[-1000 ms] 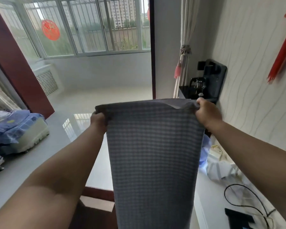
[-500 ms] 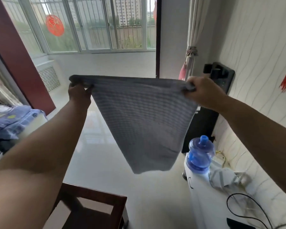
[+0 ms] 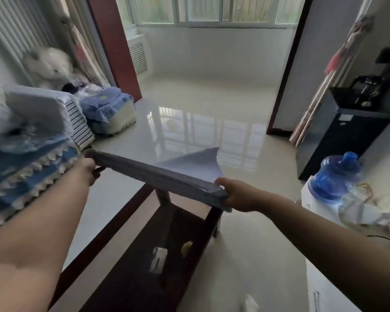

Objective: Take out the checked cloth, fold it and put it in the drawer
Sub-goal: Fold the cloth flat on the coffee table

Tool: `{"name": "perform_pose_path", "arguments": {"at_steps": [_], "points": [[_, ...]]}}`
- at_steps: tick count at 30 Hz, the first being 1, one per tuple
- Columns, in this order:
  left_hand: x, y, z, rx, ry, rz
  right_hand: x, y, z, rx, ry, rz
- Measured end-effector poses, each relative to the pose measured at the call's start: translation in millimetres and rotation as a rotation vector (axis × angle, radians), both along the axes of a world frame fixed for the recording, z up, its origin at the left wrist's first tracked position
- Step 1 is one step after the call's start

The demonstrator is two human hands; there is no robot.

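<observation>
Grey finely checked cloth (image 3: 167,176), paler grey-lilac on its lifted flap. Dark reddish-brown wooden table frame (image 3: 144,255) with pale glossy top. Translucent blue plastic water jug (image 3: 334,175), blue cap. Black cabinet-shaped dispenser (image 3: 338,140). Blue-and-white scallop-edged bedding stack (image 3: 20,176). White plush toy (image 3: 47,66). Cream glossy floor tiles (image 3: 212,104).

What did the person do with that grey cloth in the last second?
The checked cloth, hanging down from raised hands before, was swung down and out flat over the table. The left hand and right hand kept gripping its near corners.
</observation>
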State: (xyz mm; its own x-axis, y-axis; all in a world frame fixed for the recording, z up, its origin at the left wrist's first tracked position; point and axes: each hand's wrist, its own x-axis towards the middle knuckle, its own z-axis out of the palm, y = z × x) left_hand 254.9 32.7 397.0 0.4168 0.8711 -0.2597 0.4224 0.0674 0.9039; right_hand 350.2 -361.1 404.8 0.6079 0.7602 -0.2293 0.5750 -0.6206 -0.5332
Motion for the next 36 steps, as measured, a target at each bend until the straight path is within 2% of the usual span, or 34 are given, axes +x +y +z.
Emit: {"name": "perform_pose_path", "arguments": {"at_steps": [3,6,9,11,16,17,20,22,24,25,27,29,32,36], "points": [[-93,35,-26,-0.018,0.277,0.024,-53,37,-30,-0.109,0.052,0.154],[-171,48,-57,0.035,0.531,-0.115,-86,60,-51,-0.232,0.082,0.245],[-208,66,-83,0.09,0.595,-0.246,-108,72,-63,-0.27,0.14,0.254],[-220,80,-97,0.198,0.697,-0.277,-119,79,-69,-0.299,0.201,0.231],[-261,126,-128,0.454,1.075,-0.355,-159,95,-82,-0.291,0.496,0.204],[-273,142,-139,0.426,1.126,-0.343,-171,100,-83,-0.279,0.549,0.222],[-320,147,-143,0.373,1.434,-0.31,-216,121,-93,-0.276,0.647,0.329],[-355,151,-149,0.326,1.586,-0.286,-253,131,-104,-0.282,0.813,0.396],[-375,127,-142,0.336,1.65,-0.22,-281,137,-113,-0.364,1.058,0.443],[-381,118,-141,0.288,1.668,-0.291,-288,138,-120,-0.424,1.12,0.463],[-389,105,-144,0.245,1.707,-0.482,-289,139,-134,-0.482,1.1,0.456],[-389,95,-156,0.227,1.698,-0.551,-278,138,-145,-0.433,1.01,0.343],[-365,71,-160,0.295,1.612,-0.463,-255,135,-163,-0.352,1.026,0.151],[-309,44,-169,0.241,1.472,-0.494,-224,132,-183,-0.24,1.053,-0.095]]}}
